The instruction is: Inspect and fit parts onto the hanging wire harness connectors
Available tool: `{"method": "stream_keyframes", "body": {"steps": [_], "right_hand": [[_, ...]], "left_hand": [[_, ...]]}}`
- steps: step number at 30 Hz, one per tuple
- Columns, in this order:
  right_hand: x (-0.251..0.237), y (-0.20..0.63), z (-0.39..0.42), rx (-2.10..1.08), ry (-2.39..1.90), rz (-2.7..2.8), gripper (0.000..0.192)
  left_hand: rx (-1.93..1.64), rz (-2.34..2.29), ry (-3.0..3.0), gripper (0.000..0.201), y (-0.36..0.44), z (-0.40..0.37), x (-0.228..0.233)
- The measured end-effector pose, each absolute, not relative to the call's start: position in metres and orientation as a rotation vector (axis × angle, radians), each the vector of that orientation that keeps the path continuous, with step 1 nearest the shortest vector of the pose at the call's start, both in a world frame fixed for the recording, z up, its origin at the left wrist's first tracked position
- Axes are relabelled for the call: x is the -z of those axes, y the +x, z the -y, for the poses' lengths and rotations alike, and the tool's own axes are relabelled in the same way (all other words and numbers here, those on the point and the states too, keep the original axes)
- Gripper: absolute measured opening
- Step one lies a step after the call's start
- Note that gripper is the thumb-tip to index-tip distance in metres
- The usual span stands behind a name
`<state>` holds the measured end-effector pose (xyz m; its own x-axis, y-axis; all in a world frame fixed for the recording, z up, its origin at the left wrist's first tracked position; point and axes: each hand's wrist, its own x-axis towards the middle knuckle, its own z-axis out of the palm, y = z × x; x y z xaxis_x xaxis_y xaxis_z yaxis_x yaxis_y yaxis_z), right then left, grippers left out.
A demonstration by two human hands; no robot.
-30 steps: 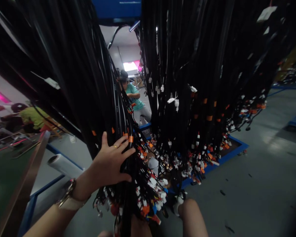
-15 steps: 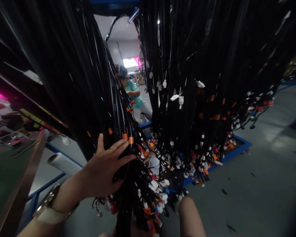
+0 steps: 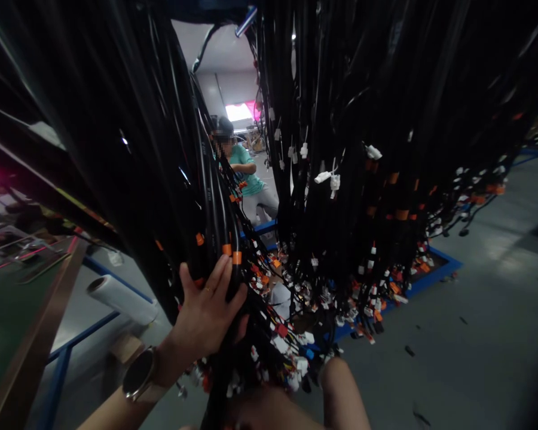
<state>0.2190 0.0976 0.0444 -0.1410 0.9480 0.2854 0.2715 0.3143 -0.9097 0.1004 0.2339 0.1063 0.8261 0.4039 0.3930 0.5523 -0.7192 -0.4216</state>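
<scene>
Two hands: left hand [image 3: 208, 313] lies spread, fingers fanned, on the hanging black cable bundle [image 3: 215, 197]; right hand [image 3: 269, 412] sits low under the connector ends, its grip hidden, cannot tell.
Bundle: hangs just beside a second bundle [image 3: 367, 149].
Behind: seated person [image 3: 246, 179]; film roll [image 3: 123, 298] lower left.

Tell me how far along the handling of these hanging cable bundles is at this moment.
Already done: many black harnesses hang in rows over the blue base frame. In hand: the left hand lies spread against the near harness bundle, fingers by its orange bands. The right hand is hardly visible at the bottom edge. Left: the bundle is pressed, not gripped or lifted off.
</scene>
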Motion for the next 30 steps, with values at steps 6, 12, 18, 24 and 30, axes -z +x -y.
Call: {"method": "stream_keyframes", "body": {"steps": [6,12,18,24,30], "right_hand": [[-0.024,0.282,-0.209,-0.657,-1.507,1.29,0.022],[0.006,0.296,-0.314,-0.635,-1.643,1.346,0.077],[0.005,0.271,-0.362,-0.75,-1.571,1.544,0.144],[0.001,0.237,-0.381,-0.603,-1.558,1.454,0.141],[0.004,0.243,-0.39,-0.449,-1.553,1.476,0.134]], "left_hand": [[0.405,0.693,-2.455,0.034,0.094,-0.231,-0.107],[0.433,0.633,-2.471,0.034,0.081,-0.233,-0.107],[0.453,0.598,-2.48,0.032,0.072,-0.234,-0.108],[0.405,0.609,-2.477,0.036,0.066,-0.238,-0.104],[0.436,0.599,-2.482,0.035,0.063,-0.24,-0.102]]}}
